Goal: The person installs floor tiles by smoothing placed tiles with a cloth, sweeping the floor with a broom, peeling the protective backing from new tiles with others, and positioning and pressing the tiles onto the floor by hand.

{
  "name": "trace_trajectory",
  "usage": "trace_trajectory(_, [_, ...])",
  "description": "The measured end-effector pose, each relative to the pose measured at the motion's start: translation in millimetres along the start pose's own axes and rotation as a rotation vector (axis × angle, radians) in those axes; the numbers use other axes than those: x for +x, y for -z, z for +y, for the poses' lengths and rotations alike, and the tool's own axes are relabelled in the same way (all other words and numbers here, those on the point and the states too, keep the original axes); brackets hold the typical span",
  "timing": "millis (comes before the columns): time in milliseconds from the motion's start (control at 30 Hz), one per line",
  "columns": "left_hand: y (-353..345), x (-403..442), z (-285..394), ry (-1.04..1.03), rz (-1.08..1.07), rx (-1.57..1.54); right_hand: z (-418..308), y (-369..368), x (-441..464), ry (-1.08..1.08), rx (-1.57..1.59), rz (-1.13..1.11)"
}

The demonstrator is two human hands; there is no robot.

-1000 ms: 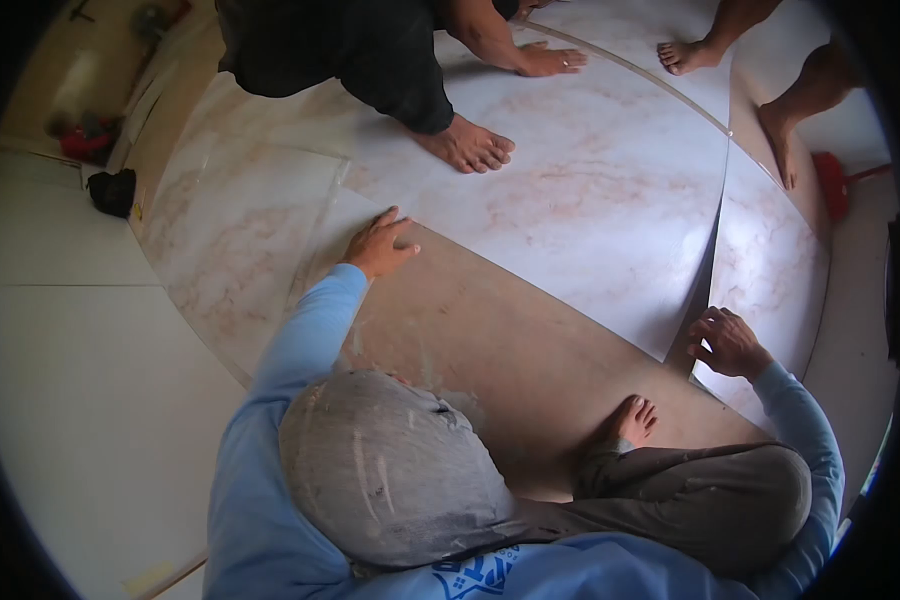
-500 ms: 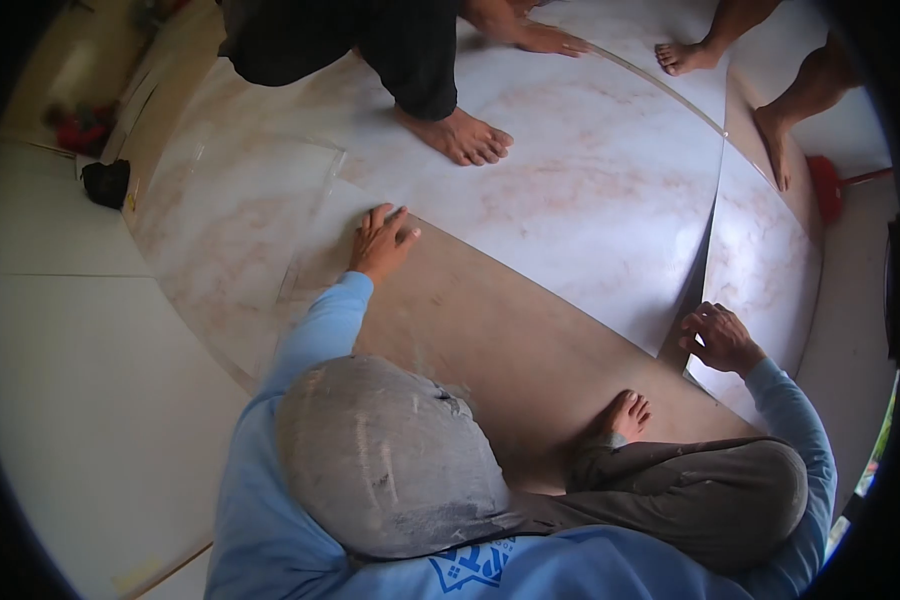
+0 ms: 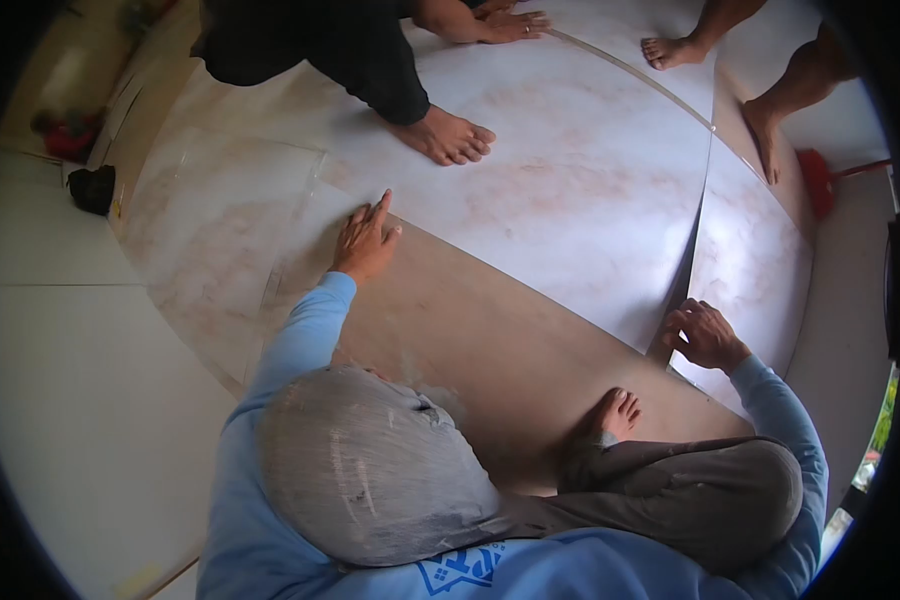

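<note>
Marbled sheet (image 3: pixel 570 220) covers much of the brown floor (image 3: pixel 490 330). At the corner of its near edge, left of centre, my left hand (image 3: pixel 365 242) rests with fingers spread and the index finger stretched along the sheet. My right hand (image 3: pixel 705 333) is at the near left edge of a narrower marbled strip (image 3: pixel 750 260), its fingers curled; the strip's edge is partly hidden by them. A dark, narrow gap separates the strip from the large sheet.
A co-worker's foot (image 3: pixel 448 135) and hand (image 3: pixel 515 27) are on the sheet at the top. Another person's feet (image 3: pixel 765 135) stand at upper right, near a red object (image 3: pixel 815 185). A black bundle (image 3: pixel 92 188) lies left. My foot (image 3: pixel 620 414) is on bare floor.
My left hand's index finger has stretched out. The co-worker's hand has shifted at the strip's far edge. The whole view has drifted slightly; my right hand stays by the strip.
</note>
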State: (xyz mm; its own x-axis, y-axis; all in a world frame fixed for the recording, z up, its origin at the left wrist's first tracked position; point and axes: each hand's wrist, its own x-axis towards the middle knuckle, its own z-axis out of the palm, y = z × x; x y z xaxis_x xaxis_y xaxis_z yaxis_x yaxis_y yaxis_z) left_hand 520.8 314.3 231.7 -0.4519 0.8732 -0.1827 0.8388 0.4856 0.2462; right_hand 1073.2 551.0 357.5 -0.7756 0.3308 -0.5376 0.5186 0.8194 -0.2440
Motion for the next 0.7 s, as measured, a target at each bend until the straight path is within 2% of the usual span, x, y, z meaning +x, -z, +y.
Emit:
trace_trajectory(33, [-4,-1,-2,-0.014,-0.018,-0.011,-4,2,-1,-0.028,0.012,-0.046])
trace_trajectory(100, [-5,2,-7,-0.047,-0.041,-0.028,-6,1,-2,-0.017,0.065,0.015])
trace_trajectory(200, [0,5,-1,0.085,-0.106,0.003,5,-19,5,0.008,0.058,0.064])
trace_trajectory(267, [-5,8,-11,0.04,-0.084,-0.062,-1,-18,1,-0.041,0.011,0.063])
trace_trajectory(367, [-19,21,-43,-0.112,-0.016,-0.088,18,-38,-1,0.092,0.02,0.185])
trace_trajectory(433, [2,14,-33,-0.14,-0.048,-0.142,21,-47,-2,0.118,0.035,0.234])
trace_trajectory(533, [29,7,-3,-0.161,-0.278,-0.209,17,-56,-4,0.104,0.076,0.264])
trace_trajectory(633, [66,1,39,-0.303,-0.466,-0.169,9,-56,-6,0.064,0.13,0.265])
trace_trajectory(700, [87,1,66,-0.463,-0.464,-0.128,14,-62,-1,-0.041,0.187,0.181])
